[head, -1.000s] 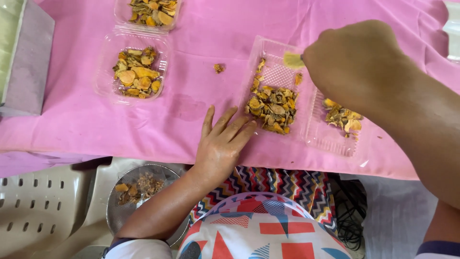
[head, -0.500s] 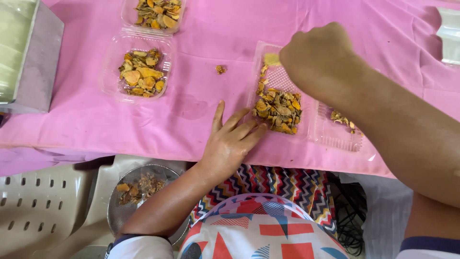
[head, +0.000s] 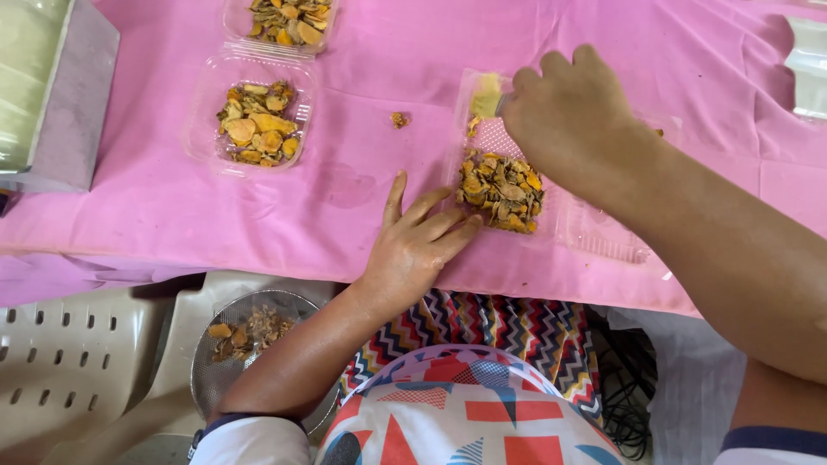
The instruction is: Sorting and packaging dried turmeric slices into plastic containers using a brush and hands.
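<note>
Right hand (head: 573, 116), upper centre, clenches a small tool over the clear tray (head: 475, 138) of yellow slices (head: 502, 191); left hand (head: 418, 245) lies released beside it. A jerk could scatter slices across the desk (head: 388, 52).

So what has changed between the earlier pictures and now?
The right hand moved leftward and slightly toward the person over the clear plastic tray, holding a pale yellow piece at the tray's far end. The left hand stayed flat on the pink tablecloth beside the orange-yellow slices. The other filled trays did not move.
</note>
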